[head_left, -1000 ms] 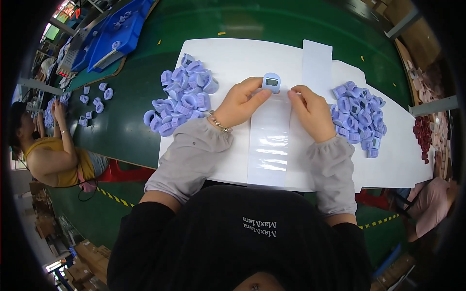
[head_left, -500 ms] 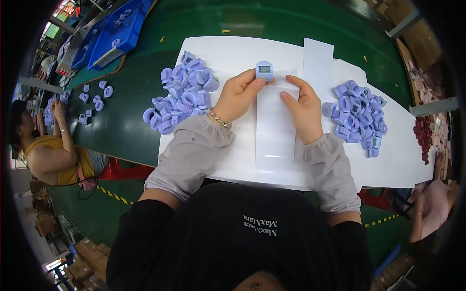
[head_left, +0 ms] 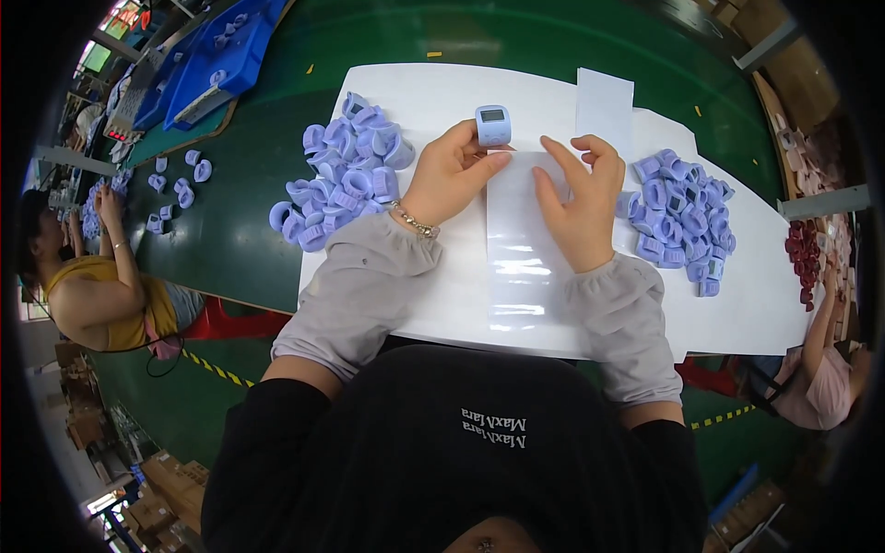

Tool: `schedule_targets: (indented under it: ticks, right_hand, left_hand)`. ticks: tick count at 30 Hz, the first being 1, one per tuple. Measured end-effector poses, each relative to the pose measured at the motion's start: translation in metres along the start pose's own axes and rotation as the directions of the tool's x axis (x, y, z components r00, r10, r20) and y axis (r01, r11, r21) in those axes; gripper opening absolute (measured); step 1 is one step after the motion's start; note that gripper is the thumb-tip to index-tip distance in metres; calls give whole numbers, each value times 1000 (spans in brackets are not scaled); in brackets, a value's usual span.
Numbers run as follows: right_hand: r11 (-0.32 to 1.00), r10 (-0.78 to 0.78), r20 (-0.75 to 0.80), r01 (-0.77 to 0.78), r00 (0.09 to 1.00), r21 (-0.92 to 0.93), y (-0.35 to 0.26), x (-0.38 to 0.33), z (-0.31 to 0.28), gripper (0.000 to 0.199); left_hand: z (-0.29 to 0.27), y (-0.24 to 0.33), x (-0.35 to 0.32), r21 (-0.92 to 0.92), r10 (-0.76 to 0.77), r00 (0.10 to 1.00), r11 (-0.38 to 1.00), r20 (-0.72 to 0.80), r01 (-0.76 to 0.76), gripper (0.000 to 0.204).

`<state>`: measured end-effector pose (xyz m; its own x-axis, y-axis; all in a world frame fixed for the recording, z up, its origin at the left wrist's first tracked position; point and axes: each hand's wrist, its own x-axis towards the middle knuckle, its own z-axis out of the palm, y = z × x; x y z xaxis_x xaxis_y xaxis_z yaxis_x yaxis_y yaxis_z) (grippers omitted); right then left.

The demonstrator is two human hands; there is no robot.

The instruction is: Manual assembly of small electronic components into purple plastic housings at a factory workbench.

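Between the thumb and fingers of my left hand (head_left: 450, 177) is a lavender ring-shaped counter (head_left: 493, 129), its small dark screen facing up and away. It is held just above the top edge of a glossy clear film sheet (head_left: 524, 267) lying on white paper. My right hand (head_left: 583, 205) hovers over the sheet's right side with fingers spread and nothing visible in them. A heap of similar counters (head_left: 346, 170) lies beyond my left forearm. Another counter pile (head_left: 682, 210) sits to the right of my right hand; some of its pieces show screens.
White paper (head_left: 424, 309) covers the green table (head_left: 406, 41), with a separate white sheet (head_left: 604, 106) at the back. Blue trays (head_left: 221, 69) stand far left, near a co-worker (head_left: 101, 295). Dark red pieces (head_left: 802, 263) and another person (head_left: 816, 392) are at far right.
The counter has tipped in my left hand, so its screen looks narrower and more of its front shows. My right hand's fingers have spread and shifted slightly right. The right-hand person has raised an arm.
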<state>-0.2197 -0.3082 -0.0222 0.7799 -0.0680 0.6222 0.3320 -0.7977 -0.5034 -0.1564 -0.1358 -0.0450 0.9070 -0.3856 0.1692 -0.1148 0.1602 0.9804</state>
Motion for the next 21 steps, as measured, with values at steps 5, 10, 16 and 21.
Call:
schedule_targets:
  ticks: [5,10,16,21]
  right_hand:
    - [974,-203,50,207,978,-96,-3,-1,3,30]
    - [973,-228,55,230,972,-36,6,-3,7,24]
    - [998,-39,-115,43,993,36,17,10,2,17]
    - [676,399,497,-614,770,408,22,5,-10,18]
  left_hand:
    - [1,7,-2,-71,-100,989,992,110,109,41]
    - [1,14,-1,-122,-167,972,975,165,188,49]
    - [0,9,0,-78,-97,987,991,126,107,50]
    - [-3,6,3,19,-101,988,995,116,99,46]
